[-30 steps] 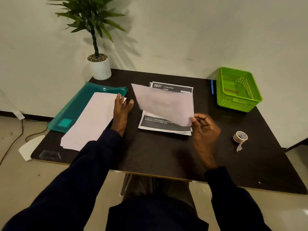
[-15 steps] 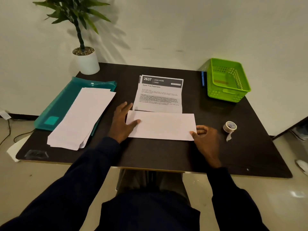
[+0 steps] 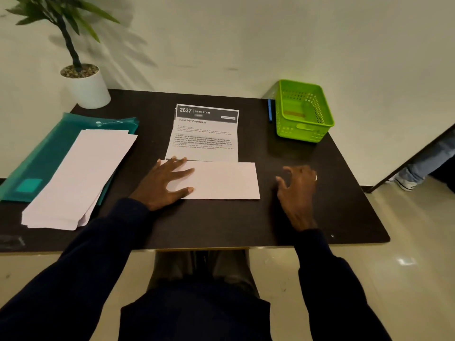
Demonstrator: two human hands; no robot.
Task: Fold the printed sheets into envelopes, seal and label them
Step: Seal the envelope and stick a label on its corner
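Note:
A printed sheet (image 3: 205, 136) headed "2637 Living Room" lies in the middle of the dark table (image 3: 221, 225). Its lower part is folded up into a blank white flap (image 3: 226, 180). My left hand (image 3: 163, 185) lies flat on the left end of that flap with the fingers spread. My right hand (image 3: 299, 190) is over the bare table just right of the flap, apart from the paper, with its fingers loosely curled and nothing visible in them. No tape roll shows in this view.
A stack of white sheets (image 3: 78, 178) lies on a teal folder (image 3: 44, 153) at the left. A potted plant (image 3: 88, 87) stands at the back left. A green basket (image 3: 304, 112) and a blue pen (image 3: 270, 110) are at the back right. Someone's leg (image 3: 423, 163) shows beyond the right edge.
The raised sheet came down onto the table and its lower part was folded up. My left hand moved onto the flap. My right hand let go of the corner and shifted right.

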